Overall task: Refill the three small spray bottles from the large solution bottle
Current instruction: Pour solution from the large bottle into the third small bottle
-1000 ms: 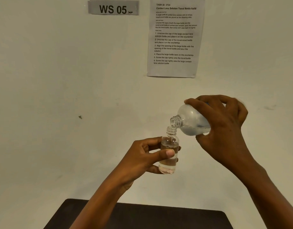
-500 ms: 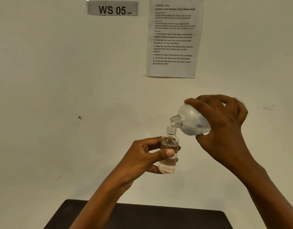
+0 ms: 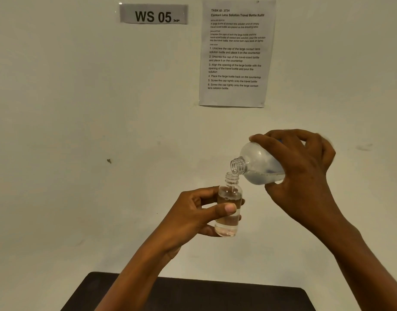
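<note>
Head view, starting at the far left: a grey sign point(image 3: 154, 14) reading "WS 05" is fixed high on the pale wall point(image 3: 58, 108). Lower and nearer, the left hand point(image 3: 193, 218) grips the small bottle point(image 3: 229, 212), with the thumb across its front and the fingers curled behind it. This clear bottle is upright and uncapped, held in the air, and clear liquid fills much of its body. Above it on the wall hangs a printed instruction sheet point(image 3: 235, 52). Just to the right, the large solution bottle point(image 3: 258, 167) is tipped with its open threaded neck pointing down and left, its mouth right over the small bottle's mouth. Its liquid is pooled along the lower side, edged with small bubbles. The right hand point(image 3: 305, 176) is wrapped around the large bottle's body from the right, fingers over the top and thumb beneath. A dark table point(image 3: 193, 295) lies near, below both arms.
</note>
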The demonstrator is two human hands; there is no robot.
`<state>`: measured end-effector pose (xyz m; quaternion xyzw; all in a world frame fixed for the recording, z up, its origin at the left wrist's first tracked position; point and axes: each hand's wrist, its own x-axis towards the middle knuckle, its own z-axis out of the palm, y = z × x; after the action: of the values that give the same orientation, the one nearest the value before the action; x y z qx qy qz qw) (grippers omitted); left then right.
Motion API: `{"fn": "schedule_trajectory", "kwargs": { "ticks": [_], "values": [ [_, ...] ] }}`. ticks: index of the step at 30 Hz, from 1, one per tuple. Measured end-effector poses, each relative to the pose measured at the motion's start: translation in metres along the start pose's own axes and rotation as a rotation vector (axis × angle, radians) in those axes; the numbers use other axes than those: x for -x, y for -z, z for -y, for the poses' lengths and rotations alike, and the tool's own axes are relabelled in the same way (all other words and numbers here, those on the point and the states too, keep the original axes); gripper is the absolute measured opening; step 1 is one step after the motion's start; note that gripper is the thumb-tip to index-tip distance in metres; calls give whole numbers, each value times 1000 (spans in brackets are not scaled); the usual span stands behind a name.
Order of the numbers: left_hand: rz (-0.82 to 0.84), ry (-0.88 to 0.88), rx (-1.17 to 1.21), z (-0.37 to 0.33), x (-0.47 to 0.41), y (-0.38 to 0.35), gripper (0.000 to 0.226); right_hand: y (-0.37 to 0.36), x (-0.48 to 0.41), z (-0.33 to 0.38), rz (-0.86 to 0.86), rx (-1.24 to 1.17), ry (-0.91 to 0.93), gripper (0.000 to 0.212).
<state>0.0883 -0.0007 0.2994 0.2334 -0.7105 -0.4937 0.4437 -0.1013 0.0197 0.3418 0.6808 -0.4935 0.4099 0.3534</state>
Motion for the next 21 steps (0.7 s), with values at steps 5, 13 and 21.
{"fn": "schedule_trajectory", "kwargs": {
  "ticks": [5,13,21],
  "values": [
    [2,-2,0,0,0,-1,32,0,0,-1,-1,-5,-3,84],
    [6,-2,0,-1,0,-1,32,1,1,-1,0,-2,-8,82],
    [6,-5,0,-1,0,-2,32,3,0,1,4,5,-14,83]
  ]
}}
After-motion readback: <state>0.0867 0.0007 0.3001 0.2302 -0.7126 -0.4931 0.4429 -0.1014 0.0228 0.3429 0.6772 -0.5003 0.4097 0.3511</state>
